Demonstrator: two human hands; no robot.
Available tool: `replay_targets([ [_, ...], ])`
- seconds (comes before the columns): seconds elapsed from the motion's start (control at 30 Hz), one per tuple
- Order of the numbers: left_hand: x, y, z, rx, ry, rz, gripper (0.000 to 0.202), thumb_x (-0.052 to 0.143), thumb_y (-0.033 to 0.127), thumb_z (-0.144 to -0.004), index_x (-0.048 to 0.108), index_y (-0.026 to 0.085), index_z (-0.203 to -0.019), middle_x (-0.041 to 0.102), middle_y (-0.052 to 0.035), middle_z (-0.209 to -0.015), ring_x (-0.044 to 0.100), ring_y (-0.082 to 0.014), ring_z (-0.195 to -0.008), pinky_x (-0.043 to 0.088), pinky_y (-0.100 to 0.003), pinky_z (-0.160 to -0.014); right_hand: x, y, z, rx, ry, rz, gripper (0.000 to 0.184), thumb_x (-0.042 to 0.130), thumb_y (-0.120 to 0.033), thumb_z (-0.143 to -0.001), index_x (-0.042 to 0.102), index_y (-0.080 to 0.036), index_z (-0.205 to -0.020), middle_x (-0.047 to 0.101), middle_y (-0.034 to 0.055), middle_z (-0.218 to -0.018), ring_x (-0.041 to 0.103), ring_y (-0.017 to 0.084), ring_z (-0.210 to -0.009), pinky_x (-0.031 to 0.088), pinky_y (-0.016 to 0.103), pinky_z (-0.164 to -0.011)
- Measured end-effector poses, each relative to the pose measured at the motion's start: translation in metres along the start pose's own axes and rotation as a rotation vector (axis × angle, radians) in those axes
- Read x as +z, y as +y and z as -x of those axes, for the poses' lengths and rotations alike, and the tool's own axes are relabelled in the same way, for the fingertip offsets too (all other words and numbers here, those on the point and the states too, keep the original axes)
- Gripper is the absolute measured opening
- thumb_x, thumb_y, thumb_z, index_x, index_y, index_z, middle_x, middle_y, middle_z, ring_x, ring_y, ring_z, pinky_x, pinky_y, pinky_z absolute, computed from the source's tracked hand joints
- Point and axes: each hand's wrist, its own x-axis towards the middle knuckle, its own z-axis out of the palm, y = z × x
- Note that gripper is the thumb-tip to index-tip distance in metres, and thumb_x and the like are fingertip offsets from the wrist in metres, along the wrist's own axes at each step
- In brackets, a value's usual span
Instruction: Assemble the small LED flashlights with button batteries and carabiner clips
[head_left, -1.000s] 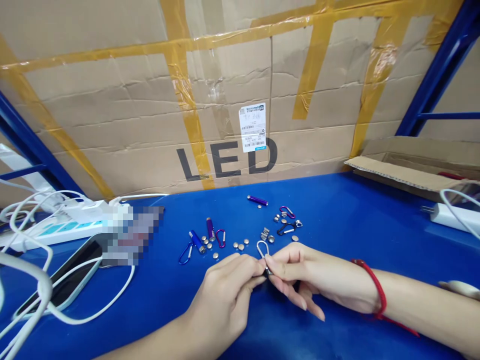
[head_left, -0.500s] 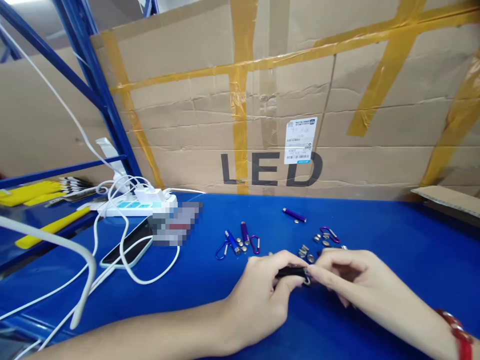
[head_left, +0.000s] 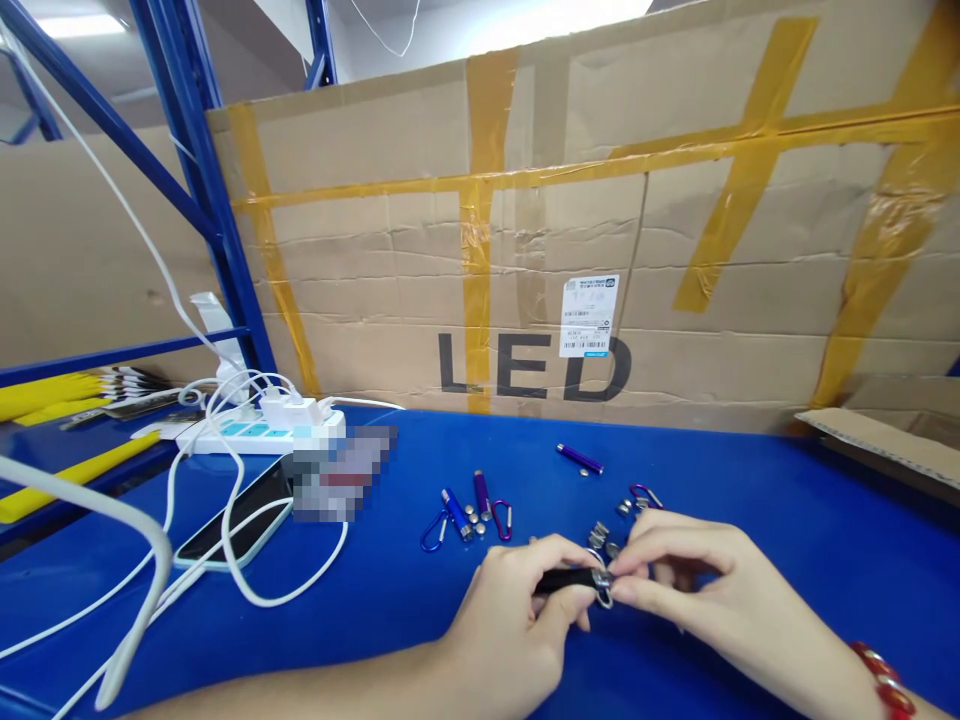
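My left hand [head_left: 525, 610] is closed round a small black flashlight [head_left: 564, 580], held level just above the blue table [head_left: 750, 500]. My right hand [head_left: 690, 580] pinches the silver ring [head_left: 602, 590] at the flashlight's end. Beyond my hands lie a blue mini flashlight [head_left: 455, 514] with a blue carabiner [head_left: 433, 532], a purple mini flashlight [head_left: 481, 494] with a purple carabiner [head_left: 502, 520], another purple flashlight [head_left: 579, 459], several button cells [head_left: 600, 532] and a purple carabiner [head_left: 646, 495]. A red bracelet [head_left: 885, 680] is on my right wrist.
A large taped cardboard box [head_left: 570, 250] marked LED stands along the back. At left are a phone [head_left: 236, 515] with a white cable [head_left: 247, 580], a power strip [head_left: 255, 430], blue rack posts [head_left: 202, 200] and yellow items [head_left: 67, 470]. An open carton flap [head_left: 877, 440] sits right.
The view has swung left and up. A second ago both hands pinched a silver carabiner; now my left hand grips a black flashlight and my right hand works at its ring end.
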Motion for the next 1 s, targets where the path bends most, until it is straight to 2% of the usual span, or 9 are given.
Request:
replay_targets([
  [0.23,-0.002,-0.003,-0.001,0.063,-0.053,-0.082,0.016,0.049,0.011,-0.083,0.062,0.018,-0.09,0.066,-0.0012,-0.077,0.062,-0.0152,-0.072,0.045,-0.021,-0.063,-0.002,0.002,0.001,0.02,-0.048,-0.048,0.022,0.069,-0.044,-0.069,0.074,-0.024,-0.06,0.063,0.0025,-0.057,0.053,0.013,-0.052,0.04,0.023,-0.049],
  [0.33,-0.003,-0.003,0.001,0.096,-0.075,-0.129,0.012,0.049,0.012,-0.084,0.06,0.018,-0.088,0.066,-0.0013,-0.08,0.061,-0.0146,-0.071,0.043,-0.02,-0.061,-0.001,0.0,0.002,0.044,-0.067,-0.06,0.023,0.069,-0.044,-0.069,0.073,-0.024,-0.059,0.063,0.0028,-0.058,0.054,0.014,-0.054,0.04,0.024,-0.05],
  [0.5,-0.004,-0.003,0.003,0.2,-0.11,-0.21,0.011,0.049,0.01,-0.084,0.058,0.018,-0.085,0.062,0.0002,-0.076,0.056,-0.0129,-0.064,0.041,-0.019,-0.061,-0.001,-0.003,0.004,0.064,-0.094,-0.039,0.023,0.071,-0.044,-0.067,0.072,-0.023,-0.056,0.062,0.0025,-0.056,0.048,0.012,-0.048,0.037,0.023,-0.046],
  [0.7,-0.005,-0.004,0.003,0.202,-0.1,-0.199,0.011,0.048,0.01,-0.085,0.054,0.019,-0.085,0.065,-0.0002,-0.084,0.06,-0.0137,-0.075,0.042,-0.019,-0.067,0.0,-0.007,0.006,0.065,-0.055,-0.031,0.026,0.069,-0.045,-0.069,0.072,-0.022,-0.057,0.056,0.0011,-0.052,0.043,0.01,-0.047,0.036,0.023,-0.046],
  [0.8,-0.004,-0.004,0.004,0.21,-0.1,-0.24,0.011,0.048,0.011,-0.085,0.053,0.02,-0.086,0.065,0.0004,-0.084,0.061,-0.014,-0.076,0.043,-0.019,-0.067,0.0,-0.009,0.006,0.155,-0.086,-0.058,0.028,0.071,-0.046,-0.065,0.07,-0.02,-0.055,0.053,0.0001,-0.052,0.041,0.009,-0.047,0.035,0.022,-0.045],
  [0.93,-0.005,-0.006,0.006,0.26,-0.104,-0.309,0.01,0.048,0.011,-0.085,0.053,0.02,-0.087,0.065,0.0,-0.083,0.063,-0.0148,-0.076,0.043,-0.019,-0.067,0.001,-0.006,0.004,0.373,-0.254,-0.279,0.033,0.076,-0.047,-0.057,0.065,-0.016,-0.054,0.048,-0.0029,-0.052,0.036,0.006,-0.041,0.033,0.02,-0.038],
  [1.0,-0.005,-0.008,0.007,0.279,-0.104,-0.33,0.01,0.048,0.011,-0.085,0.052,0.021,-0.087,0.066,-0.0003,-0.083,0.063,-0.015,-0.076,0.043,-0.019,-0.067,0.001,-0.005,0.003,0.431,-0.307,-0.367,0.036,0.077,-0.047,-0.054,0.063,-0.014,-0.054,0.045,-0.0041,-0.049,0.035,0.005,-0.04,0.032,0.019,-0.036],
])
